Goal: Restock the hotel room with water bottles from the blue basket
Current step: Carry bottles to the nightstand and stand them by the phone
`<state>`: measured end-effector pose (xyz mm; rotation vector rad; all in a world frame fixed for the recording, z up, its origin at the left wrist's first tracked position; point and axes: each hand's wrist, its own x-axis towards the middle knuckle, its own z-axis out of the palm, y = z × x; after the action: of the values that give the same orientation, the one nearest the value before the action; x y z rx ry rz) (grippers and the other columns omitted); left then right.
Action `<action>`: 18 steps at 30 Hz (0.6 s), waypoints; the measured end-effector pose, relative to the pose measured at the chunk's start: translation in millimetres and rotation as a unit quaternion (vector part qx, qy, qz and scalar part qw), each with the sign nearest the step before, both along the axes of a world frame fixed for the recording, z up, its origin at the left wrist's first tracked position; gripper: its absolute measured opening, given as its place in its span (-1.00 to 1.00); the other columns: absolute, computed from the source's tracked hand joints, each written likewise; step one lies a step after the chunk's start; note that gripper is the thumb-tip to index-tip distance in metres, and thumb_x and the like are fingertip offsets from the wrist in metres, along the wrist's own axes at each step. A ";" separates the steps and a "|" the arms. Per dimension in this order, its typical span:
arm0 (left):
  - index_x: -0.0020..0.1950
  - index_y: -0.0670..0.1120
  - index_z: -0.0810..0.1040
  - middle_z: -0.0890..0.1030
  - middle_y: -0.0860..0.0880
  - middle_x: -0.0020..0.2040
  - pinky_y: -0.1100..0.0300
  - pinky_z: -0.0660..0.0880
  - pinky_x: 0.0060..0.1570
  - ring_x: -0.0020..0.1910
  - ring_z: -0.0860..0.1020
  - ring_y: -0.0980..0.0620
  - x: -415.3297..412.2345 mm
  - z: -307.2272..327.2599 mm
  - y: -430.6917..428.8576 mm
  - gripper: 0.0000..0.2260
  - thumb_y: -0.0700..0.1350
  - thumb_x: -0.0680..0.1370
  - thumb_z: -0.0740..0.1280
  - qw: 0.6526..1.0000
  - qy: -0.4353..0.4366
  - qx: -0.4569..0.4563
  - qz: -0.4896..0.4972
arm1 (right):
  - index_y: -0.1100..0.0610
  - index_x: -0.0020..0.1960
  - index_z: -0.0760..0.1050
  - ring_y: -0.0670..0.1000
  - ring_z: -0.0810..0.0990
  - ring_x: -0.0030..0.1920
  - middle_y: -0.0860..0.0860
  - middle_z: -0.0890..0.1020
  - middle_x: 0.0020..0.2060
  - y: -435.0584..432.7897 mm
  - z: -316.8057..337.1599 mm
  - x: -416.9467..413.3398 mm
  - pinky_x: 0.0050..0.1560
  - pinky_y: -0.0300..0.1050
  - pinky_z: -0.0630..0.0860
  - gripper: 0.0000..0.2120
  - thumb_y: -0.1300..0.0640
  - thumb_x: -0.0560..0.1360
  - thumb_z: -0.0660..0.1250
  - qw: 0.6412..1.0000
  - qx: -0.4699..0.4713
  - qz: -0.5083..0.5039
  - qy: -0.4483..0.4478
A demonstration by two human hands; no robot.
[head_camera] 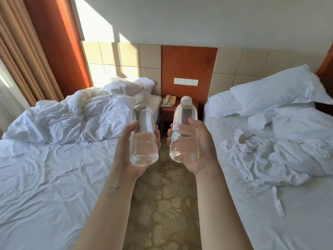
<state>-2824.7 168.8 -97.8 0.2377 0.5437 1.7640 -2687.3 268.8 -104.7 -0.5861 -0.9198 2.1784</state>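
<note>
My left hand (132, 152) has its fingers (157, 135) wrapped round the left bottle (143, 138); my right hand (195, 152) wraps the right bottle (183, 134). I count two bottles, held apart, caps toward 12 o'clock, above the carpet (162, 204). Two beds: left bed (45, 177) edge at 9 o'clock, right bed (270, 204) edge at 3. Between them one carpet aisle runs to one nightstand (168, 114), bearing one phone (168, 101), at 12.
</note>
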 end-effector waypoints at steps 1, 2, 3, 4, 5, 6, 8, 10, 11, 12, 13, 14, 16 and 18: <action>0.44 -0.12 0.43 0.55 -0.14 0.15 0.17 0.58 -0.02 -0.01 0.60 -0.03 -7.1 -2.8 13.4 -0.38 -0.02 0.41 0.45 1.000 0.000 0.002 -0.008 | 0.14 0.32 0.46 0.10 0.69 -0.19 0.14 0.70 -0.15 11.2 -2.4 -4.8 -0.13 -0.03 0.57 -0.31 -0.08 0.24 0.47 1.000 0.000 -0.004 -0.006; 0.43 -0.12 0.43 0.55 -0.14 0.15 0.17 0.59 -0.04 -0.01 0.60 -0.03 -13.2 -5.7 28.8 -0.39 -0.03 0.40 0.45 1.000 0.000 0.001 -0.012 | 0.15 0.30 0.47 0.09 0.69 -0.18 0.13 0.71 -0.14 23.6 -5.0 -9.2 -0.13 -0.04 0.57 -0.31 -0.08 0.23 0.47 1.000 -0.001 -0.010 -0.013; 0.42 -0.12 0.45 0.56 -0.14 0.14 0.17 0.60 -0.07 -0.03 0.61 -0.04 -18.7 -8.3 45.0 -0.40 -0.04 0.39 0.46 1.000 -0.001 -0.001 -0.012 | 0.15 0.28 0.48 0.09 0.69 -0.18 0.13 0.71 -0.14 36.5 -7.4 -13.5 -0.14 -0.05 0.58 -0.32 -0.08 0.22 0.48 1.000 -0.004 -0.017 -0.016; 0.40 -0.12 0.47 0.57 -0.14 0.12 0.16 0.61 -0.10 -0.04 0.62 -0.05 -23.3 -10.1 59.8 -0.41 -0.05 0.39 0.47 1.000 -0.004 -0.001 -0.011 | 0.14 0.29 0.49 0.09 0.69 -0.17 0.13 0.70 -0.13 48.6 -8.8 -16.6 -0.15 -0.05 0.59 -0.33 -0.07 0.23 0.48 0.999 -0.009 -0.027 -0.015; 0.39 -0.13 0.49 0.58 -0.14 0.10 0.16 0.61 -0.12 -0.05 0.63 -0.05 -28.3 -12.5 78.9 -0.43 -0.06 0.39 0.47 1.000 -0.012 0.002 -0.013 | 0.13 0.30 0.48 0.10 0.70 -0.16 0.13 0.70 -0.12 65.1 -10.4 -20.7 -0.17 -0.05 0.60 -0.34 -0.05 0.25 0.47 0.999 -0.015 -0.038 -0.011; 0.38 -0.13 0.49 0.58 -0.13 0.09 0.16 0.61 -0.13 -0.06 0.63 -0.05 -33.1 -14.3 97.7 -0.44 -0.06 0.39 0.47 1.000 -0.016 0.005 -0.018 | 0.14 0.31 0.48 0.10 0.70 -0.15 0.14 0.69 -0.10 81.5 -11.1 -24.6 -0.19 -0.05 0.60 -0.37 -0.04 0.28 0.46 0.998 -0.022 -0.050 -0.008; 0.42 -0.12 0.47 0.56 -0.12 0.12 0.17 0.61 -0.12 -0.05 0.62 -0.03 -42.3 -17.1 139.5 -0.42 -0.04 0.42 0.45 0.999 -0.007 0.011 -0.037 | 0.17 0.31 0.48 0.10 0.69 -0.13 0.15 0.66 -0.05 119.1 -10.4 -31.7 -0.22 -0.05 0.60 -0.44 -0.02 0.36 0.43 0.997 -0.034 -0.068 -0.002; 0.45 -0.11 0.43 0.53 -0.10 0.16 0.20 0.60 -0.10 -0.05 0.61 0.00 -51.1 -16.4 180.8 -0.42 -0.02 0.44 0.42 0.998 0.005 0.019 -0.058 | 0.16 0.36 0.46 0.09 0.69 -0.13 0.15 0.64 -0.01 157.2 -4.8 -35.9 -0.23 -0.07 0.60 -0.45 -0.02 0.43 0.39 0.996 -0.036 -0.078 -0.003; 0.46 -0.10 0.43 0.53 -0.09 0.17 0.20 0.60 -0.10 -0.05 0.61 0.01 -56.0 -15.8 202.3 -0.42 -0.02 0.45 0.41 0.998 0.005 0.022 -0.065 | 0.14 0.39 0.44 0.09 0.69 -0.14 0.16 0.63 0.02 176.6 -1.3 -37.9 -0.24 -0.07 0.60 -0.44 -0.02 0.43 0.39 0.996 -0.033 -0.080 -0.006; 0.46 -0.10 0.43 0.53 -0.09 0.16 0.20 0.60 -0.11 -0.05 0.61 0.01 -60.6 -14.9 224.6 -0.44 -0.02 0.46 0.40 0.997 0.003 0.024 -0.069 | 0.11 0.41 0.42 0.10 0.69 -0.14 0.17 0.62 0.06 197.0 1.8 -39.7 -0.25 -0.07 0.60 -0.41 -0.01 0.42 0.39 0.996 -0.023 -0.084 -0.013; 0.45 -0.10 0.44 0.53 -0.08 0.15 0.20 0.60 -0.12 -0.06 0.61 0.01 -65.0 -14.4 245.8 -0.45 -0.02 0.47 0.39 0.997 0.002 0.026 -0.071 | 0.09 0.42 0.40 0.10 0.69 -0.15 0.19 0.61 0.11 217.2 3.2 -41.5 -0.26 -0.08 0.59 -0.39 -0.01 0.40 0.40 0.996 -0.010 -0.088 -0.024; 0.46 -0.10 0.43 0.53 -0.08 0.15 0.20 0.60 -0.12 -0.06 0.61 0.02 -69.0 -15.0 262.5 -0.44 -0.02 0.47 0.38 0.997 0.001 0.026 -0.073 | 0.07 0.43 0.39 0.10 0.69 -0.14 0.19 0.60 0.14 234.3 2.7 -42.3 -0.27 -0.08 0.59 -0.38 -0.01 0.40 0.40 0.995 0.001 -0.094 -0.036; 0.48 -0.07 0.40 0.52 -0.06 0.16 0.21 0.61 -0.11 -0.07 0.61 0.04 -76.9 -17.2 300.1 -0.40 -0.01 0.44 0.38 0.996 -0.005 0.030 -0.082 | 0.09 0.44 0.39 0.10 0.68 -0.12 0.18 0.62 0.10 273.9 1.0 -45.5 -0.26 -0.08 0.59 -0.41 0.00 0.44 0.37 0.994 0.002 -0.103 -0.036; 0.49 -0.06 0.40 0.52 -0.06 0.15 0.21 0.61 -0.10 -0.07 0.61 0.04 -84.3 -21.8 334.3 -0.39 0.00 0.44 0.38 0.996 -0.006 0.027 -0.081 | 0.13 0.43 0.41 0.08 0.68 -0.11 0.12 0.65 -0.03 307.7 -3.5 -51.7 -0.22 -0.07 0.60 -0.44 0.00 0.46 0.35 0.994 -0.014 -0.104 -0.030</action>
<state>-2909.0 503.2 -119.6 0.3008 0.4564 1.6231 -2739.0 576.5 -108.2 -0.7306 -0.8221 1.9993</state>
